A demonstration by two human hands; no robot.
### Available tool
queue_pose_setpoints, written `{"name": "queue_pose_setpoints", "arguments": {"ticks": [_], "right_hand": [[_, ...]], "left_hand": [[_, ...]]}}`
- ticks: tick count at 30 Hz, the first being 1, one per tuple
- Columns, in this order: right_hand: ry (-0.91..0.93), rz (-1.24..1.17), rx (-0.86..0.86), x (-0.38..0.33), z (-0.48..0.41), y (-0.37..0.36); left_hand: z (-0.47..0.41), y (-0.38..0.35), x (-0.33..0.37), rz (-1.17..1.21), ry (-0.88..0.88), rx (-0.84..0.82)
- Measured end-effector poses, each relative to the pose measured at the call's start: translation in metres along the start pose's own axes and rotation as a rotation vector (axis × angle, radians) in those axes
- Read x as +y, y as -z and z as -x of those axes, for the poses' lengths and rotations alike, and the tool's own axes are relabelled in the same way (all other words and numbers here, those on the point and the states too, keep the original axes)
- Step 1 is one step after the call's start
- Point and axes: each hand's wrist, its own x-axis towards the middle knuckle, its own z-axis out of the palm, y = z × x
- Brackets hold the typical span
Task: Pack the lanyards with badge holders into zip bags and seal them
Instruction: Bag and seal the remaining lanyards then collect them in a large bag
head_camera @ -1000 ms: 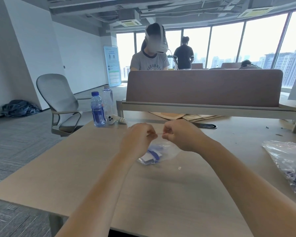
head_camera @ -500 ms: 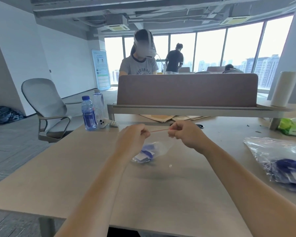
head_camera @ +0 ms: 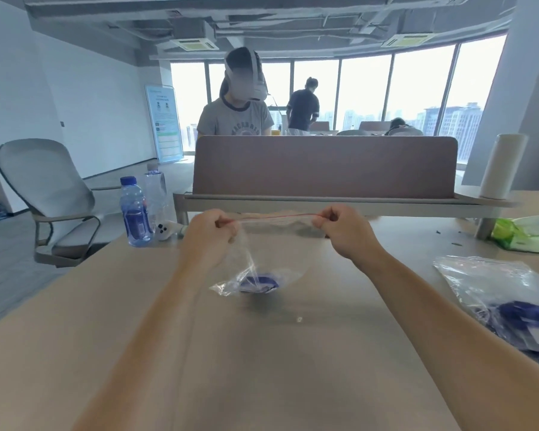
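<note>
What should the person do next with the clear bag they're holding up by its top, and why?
Probably lay the zip bag on the pile of filled bags to the right. The left hand and right hand pinch opposite ends of its red zip strip, which looks stretched straight and closed, and the blue lanyard already sits at the bottom.

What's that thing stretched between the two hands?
The head view shows the red zip strip of the clear zip bag, pulled taut from the left hand to the right hand. The bag hangs below it with a blue lanyard inside.
</note>
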Motion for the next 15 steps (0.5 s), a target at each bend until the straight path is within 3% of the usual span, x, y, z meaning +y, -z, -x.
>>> {"name": "queue_pose_setpoints", "arguments": {"ticks": [7, 11, 15], "right_hand": [[0.063, -0.121, 0.052, 0.022, -0.092, 0.0], [-0.001, -0.276, 0.009, 0.035, -0.146, 0.0], [-0.081, -0.351, 0.028, 0.033, -0.177, 0.024]], "left_hand": [[-0.07, -0.064, 0.029, 0.105, -0.012, 0.134], [-0.116, -0.099, 0.043, 0.116, 0.004, 0.211], [-0.148, -0.123, 0.069, 0.179, 0.036, 0.179]]}}
